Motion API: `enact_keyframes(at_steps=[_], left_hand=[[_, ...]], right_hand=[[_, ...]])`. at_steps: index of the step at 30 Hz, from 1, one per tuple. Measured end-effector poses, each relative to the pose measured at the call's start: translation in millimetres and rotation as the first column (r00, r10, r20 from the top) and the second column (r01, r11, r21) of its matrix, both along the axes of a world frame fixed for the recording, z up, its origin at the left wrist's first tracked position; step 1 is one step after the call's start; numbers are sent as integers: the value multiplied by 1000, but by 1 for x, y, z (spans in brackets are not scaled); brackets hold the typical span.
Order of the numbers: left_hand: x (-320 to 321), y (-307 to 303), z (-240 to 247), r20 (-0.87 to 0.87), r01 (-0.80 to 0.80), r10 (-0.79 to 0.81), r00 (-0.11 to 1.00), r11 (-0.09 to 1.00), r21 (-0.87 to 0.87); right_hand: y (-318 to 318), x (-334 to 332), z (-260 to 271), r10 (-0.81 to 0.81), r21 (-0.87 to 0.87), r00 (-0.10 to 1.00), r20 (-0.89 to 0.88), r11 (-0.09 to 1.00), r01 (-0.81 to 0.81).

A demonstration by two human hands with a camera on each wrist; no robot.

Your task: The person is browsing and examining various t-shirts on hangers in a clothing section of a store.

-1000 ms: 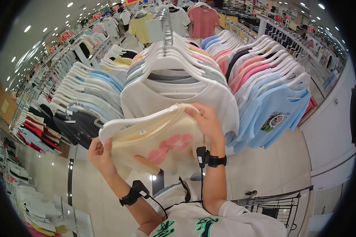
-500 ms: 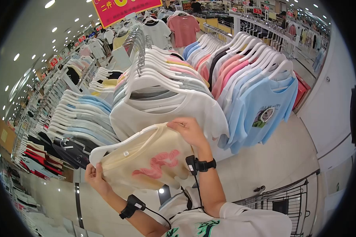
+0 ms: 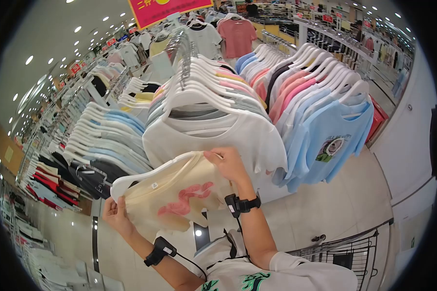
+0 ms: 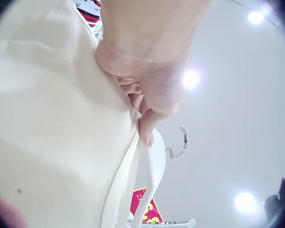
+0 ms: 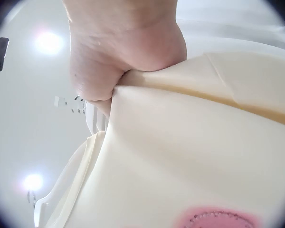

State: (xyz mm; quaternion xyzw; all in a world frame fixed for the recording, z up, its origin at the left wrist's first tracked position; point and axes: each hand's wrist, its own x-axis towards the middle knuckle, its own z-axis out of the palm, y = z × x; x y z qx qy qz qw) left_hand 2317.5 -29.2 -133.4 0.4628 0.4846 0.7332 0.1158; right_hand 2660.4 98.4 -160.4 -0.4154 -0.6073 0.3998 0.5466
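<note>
A cream T-shirt [image 3: 148,199] with a pink print [image 3: 185,199] hangs on a white hanger [image 3: 153,173], held up before the person's body. My left hand [image 3: 118,217] grips the shirt's shoulder at the left end of the hanger; the left wrist view shows the thumb [image 4: 147,130] pressed on the white plastic and fabric. At the other shoulder my right hand [image 3: 230,167] pinches the cloth between thumb and fingers. In the right wrist view the fingers are mostly hidden behind the palm, and the fabric folds away beneath it. The hanger's metal hook [image 3: 91,170] points left.
Right behind the held shirt, a white T-shirt [image 3: 213,140] fronts a packed rack. Blue shirts [image 3: 332,133] hang at the right, dark and grey ones [image 3: 90,177] at the left. A wire shopping cart [image 3: 349,254] stands at the lower right, near a white wall [image 3: 403,131].
The shirt and both hands have come down and nearer the body, away from the rack. Its pink print has shifted slightly left. Both hands have kept their hold, and the head view has shifted.
</note>
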Motion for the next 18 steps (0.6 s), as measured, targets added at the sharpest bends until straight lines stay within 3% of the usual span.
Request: enact_keyframes(at_steps=[4, 8, 13, 18], left_hand=[[9, -5, 5, 20, 9, -9, 1000, 1000, -7], [7, -7, 6, -9, -2, 2, 1000, 1000, 5], [19, -11, 15, -10, 0, 0, 1000, 999, 38], [28, -6, 19, -25, 64, -64, 998, 998, 15]], right_hand=[[2, -7, -1, -126, 14, 986, -107, 992, 128], [3, -9, 0, -123, 52, 985, -119, 990, 130], [4, -8, -4, 57, -78, 985, -163, 994, -71], [14, 3, -21, 187, -94, 965, -183, 974, -207]])
